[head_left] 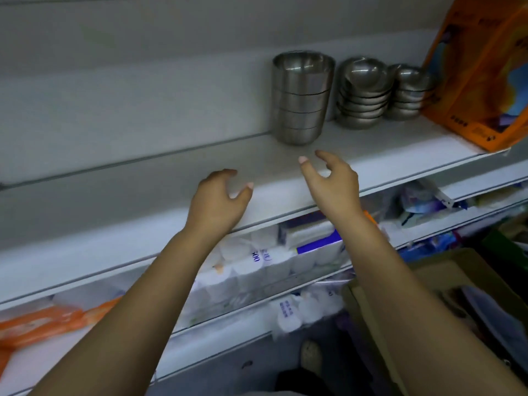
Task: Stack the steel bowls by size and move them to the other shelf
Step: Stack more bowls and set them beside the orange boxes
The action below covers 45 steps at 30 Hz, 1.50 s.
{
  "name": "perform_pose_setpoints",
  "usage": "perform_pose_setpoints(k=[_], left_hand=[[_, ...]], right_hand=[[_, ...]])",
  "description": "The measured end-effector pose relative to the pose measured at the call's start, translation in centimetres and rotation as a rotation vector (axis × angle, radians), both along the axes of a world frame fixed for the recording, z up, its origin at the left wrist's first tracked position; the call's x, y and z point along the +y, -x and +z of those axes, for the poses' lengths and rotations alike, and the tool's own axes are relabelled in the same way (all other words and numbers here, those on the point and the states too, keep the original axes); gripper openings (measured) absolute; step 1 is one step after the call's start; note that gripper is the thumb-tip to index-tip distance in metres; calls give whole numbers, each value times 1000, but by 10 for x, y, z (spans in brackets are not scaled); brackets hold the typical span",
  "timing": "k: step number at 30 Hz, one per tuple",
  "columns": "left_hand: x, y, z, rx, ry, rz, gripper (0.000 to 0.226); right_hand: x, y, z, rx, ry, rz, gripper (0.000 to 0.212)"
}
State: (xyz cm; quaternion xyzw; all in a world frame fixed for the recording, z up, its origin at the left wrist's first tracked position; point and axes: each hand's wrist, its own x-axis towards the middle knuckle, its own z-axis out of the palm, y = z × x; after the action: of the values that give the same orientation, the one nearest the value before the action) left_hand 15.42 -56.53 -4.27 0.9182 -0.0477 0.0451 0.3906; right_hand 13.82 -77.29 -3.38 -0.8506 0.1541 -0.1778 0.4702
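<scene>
Broadly, a long white shelf (171, 178) is seen from above. Its smooth, matt board runs left to right beneath the tall stack of steel bowls (301, 98), taken here as the landmark. Left of the tall stack and in front of it, open board is shown right up to the shelf's front edge. Behind the stack the shelf is closed by a pale back wall.

Well to the right of the tall stack, at the shelf's right end, a glossy orange printed package (480, 75) is stood upright. Below and in front of the tall stack, on a lower shelf, soft white tissue packs (257, 267) are laid in a row.

The tall stack is made of several deep, straight-sided bowls nested together, brushed and shiny. Its long axis is upright and the top bowl's mouth is turned upward. Just to its right a shorter stack of shallow, wide-rimmed bowls (363, 95) is set, mouths upward; whether the two touch cannot be told. Further right, beside the package, a smaller stack of shallow bowls (408, 92) is seen, blurred.

In front of the tall stack, over the shelf's front edge, the right hand (334, 181) is held with thumb and fingers spread and loosely curved, nothing gripped. Left of it, the left hand (217, 201) is likewise relaxed and empty.
</scene>
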Motion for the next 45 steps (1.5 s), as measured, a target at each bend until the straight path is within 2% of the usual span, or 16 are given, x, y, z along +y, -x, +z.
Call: perform_pose_setpoints(k=[10, 13, 18, 24, 35, 38, 41, 45], left_hand=[[222, 78, 7, -95, -119, 305, 52], [273, 101, 9, -108, -127, 434, 58], [345, 138, 13, -120, -104, 650, 50], [413, 162, 21, -119, -59, 871, 51], [489, 149, 29, -169, -3, 1153, 52], [506, 152, 21, -192, 16, 1247, 49], [533, 159, 20, -250, 41, 1434, 46], [580, 167, 14, -168, 193, 1563, 68]], right_hand=[[218, 30, -1, -35, 58, 374, 49], [272, 30, -1, -29, 95, 502, 51], [356, 22, 2, -27, 157, 709, 53], [450, 6, 10, -54, 197, 901, 53], [571, -47, 31, -55, 189, 1172, 53], [600, -50, 29, -19, 165, 1228, 54], [632, -50, 27, 72, 115, 1272, 55], [685, -56, 21, 95, 148, 1265, 59]])
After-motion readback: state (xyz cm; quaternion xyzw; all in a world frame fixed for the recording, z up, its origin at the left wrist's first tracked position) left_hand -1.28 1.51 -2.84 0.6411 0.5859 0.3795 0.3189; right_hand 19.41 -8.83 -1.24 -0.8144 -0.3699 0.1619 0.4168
